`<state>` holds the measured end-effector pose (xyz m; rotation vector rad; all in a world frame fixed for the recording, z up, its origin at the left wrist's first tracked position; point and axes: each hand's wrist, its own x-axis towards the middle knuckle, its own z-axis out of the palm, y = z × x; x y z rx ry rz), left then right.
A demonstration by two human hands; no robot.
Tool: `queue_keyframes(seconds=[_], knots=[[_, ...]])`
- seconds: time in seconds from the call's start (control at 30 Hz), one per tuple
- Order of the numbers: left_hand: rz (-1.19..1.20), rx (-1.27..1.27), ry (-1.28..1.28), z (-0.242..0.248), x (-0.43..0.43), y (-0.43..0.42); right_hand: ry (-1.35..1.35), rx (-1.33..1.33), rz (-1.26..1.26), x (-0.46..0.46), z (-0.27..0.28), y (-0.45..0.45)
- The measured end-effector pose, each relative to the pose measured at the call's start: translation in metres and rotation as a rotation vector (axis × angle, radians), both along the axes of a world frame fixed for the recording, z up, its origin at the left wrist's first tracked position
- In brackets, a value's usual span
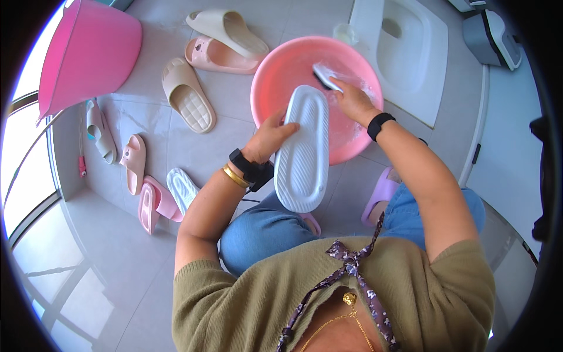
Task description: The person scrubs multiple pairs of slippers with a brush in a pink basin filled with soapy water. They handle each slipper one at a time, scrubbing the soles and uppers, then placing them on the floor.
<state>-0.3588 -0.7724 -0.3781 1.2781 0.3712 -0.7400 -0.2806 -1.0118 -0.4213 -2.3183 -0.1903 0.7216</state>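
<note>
My left hand (271, 137) grips a pale blue slide slipper (303, 149) by its edge, its ribbed sole facing up towards me. The slipper's far end overlaps the near rim of a pink plastic basin (257, 94). Over the basin, my right hand (353, 100) holds a white scrubbing brush (324, 75) with dark bristles turned down and to the left. Water with some suds lies in the basin around the brush. The slipper's strap is hidden beneath its sole.
Beige slippers (190, 97) and a pink one (220, 57) lie left of the basin. More slippers (133, 165) line the left wall. A pink tub (92, 57) stands far left. Beyond the basin are a clear cup (345, 34) and a squat toilet (402, 57); a grey bin (488, 39) is far right.
</note>
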Motion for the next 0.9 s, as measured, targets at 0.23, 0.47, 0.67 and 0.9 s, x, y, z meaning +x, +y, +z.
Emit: queue_keyframes(seconds=[0.23, 0.47, 0.67, 0.9], knots=[[0.158, -0.15, 0.081, 0.003, -0.001, 0.007, 0.205, 0.229, 0.166, -0.043, 0.071, 0.01], [0.127, -0.131, -0.008, 0.012, 0.003, -0.006, -0.016, 0.308, 0.039, -0.024, 0.067, 0.025], [0.034, -0.292, -0.045, 0.009, -0.001, 0.005, 0.006, 0.373, -0.11, -0.028, 0.052, 0.016], [0.288, -0.259, 0.083, 0.008, -0.002, 0.018, 0.206, 0.281, 0.003, -0.032, 0.058, 0.007]])
